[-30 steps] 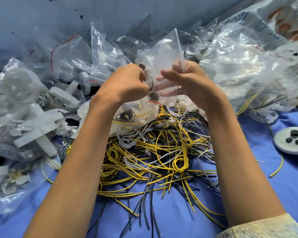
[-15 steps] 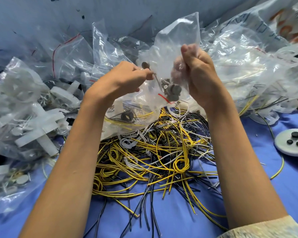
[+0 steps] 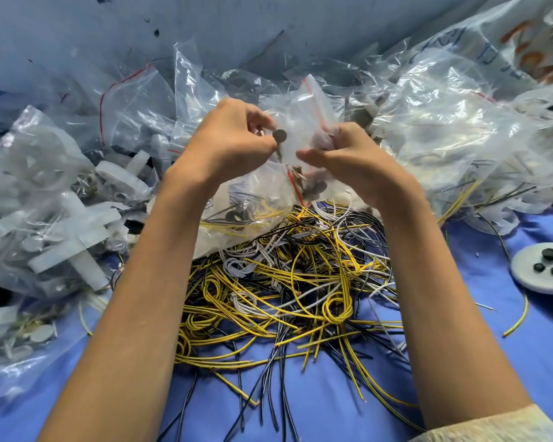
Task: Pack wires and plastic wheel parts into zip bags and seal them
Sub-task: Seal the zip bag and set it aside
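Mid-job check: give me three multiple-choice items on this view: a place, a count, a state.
1. Where does the loose wire pile lie? A on the blue cloth; B in a sealed bag; C on a shelf.
2. How many black knobs sit on the white disc? A one; B five; C three.
3. What is the right hand doing? A lying flat; B gripping the small zip bag; C pulling a wire.
Answers: A, wires sprawl over the cloth; C, three knobs show; B, its fingers curl round the bag.
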`<state>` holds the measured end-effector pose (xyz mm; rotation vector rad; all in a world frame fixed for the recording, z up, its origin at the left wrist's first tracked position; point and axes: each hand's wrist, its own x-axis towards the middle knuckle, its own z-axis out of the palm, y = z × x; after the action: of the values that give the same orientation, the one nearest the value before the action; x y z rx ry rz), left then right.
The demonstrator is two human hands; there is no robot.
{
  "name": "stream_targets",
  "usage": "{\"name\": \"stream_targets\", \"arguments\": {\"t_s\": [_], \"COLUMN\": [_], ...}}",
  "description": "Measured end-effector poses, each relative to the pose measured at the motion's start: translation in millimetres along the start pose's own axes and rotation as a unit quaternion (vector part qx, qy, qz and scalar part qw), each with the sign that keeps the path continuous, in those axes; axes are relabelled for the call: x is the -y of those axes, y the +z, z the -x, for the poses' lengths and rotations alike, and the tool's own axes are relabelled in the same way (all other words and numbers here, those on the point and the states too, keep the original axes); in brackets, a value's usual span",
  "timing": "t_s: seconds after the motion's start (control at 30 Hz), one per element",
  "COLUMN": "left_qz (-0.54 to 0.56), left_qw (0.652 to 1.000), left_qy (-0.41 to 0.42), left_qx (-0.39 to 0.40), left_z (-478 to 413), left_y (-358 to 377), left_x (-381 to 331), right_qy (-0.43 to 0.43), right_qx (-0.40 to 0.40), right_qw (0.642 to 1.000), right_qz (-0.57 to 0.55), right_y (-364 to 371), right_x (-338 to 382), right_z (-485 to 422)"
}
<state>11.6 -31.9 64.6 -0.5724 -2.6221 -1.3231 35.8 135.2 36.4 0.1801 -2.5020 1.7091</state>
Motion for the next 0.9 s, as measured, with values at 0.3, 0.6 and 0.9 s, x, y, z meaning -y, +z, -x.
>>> {"name": "stream_targets", "arguments": {"t_s": [0.3,0.6,0.9], "left_qz": [-0.063,-0.128,-0.264], "left_qw": [0.997,0.989,0.954], "left_qy": [0.020,0.070,0.102], "left_qx": [0.031,0.029,0.097], "left_z": [5,16,27], "left_y": [-3,-14,-40], "left_x": [-11,-26,-47], "right_qy": [0.027,-0.027,-0.020], "right_qx": [-0.027,0.108,0.164], "right_qw": [0.998,0.991,0.978], "right_qz": [-0.045,-0.075,0.130], "right_y": [-7,-4,-4], "right_x": [11,22,30], "right_z": [5,13,17]}}
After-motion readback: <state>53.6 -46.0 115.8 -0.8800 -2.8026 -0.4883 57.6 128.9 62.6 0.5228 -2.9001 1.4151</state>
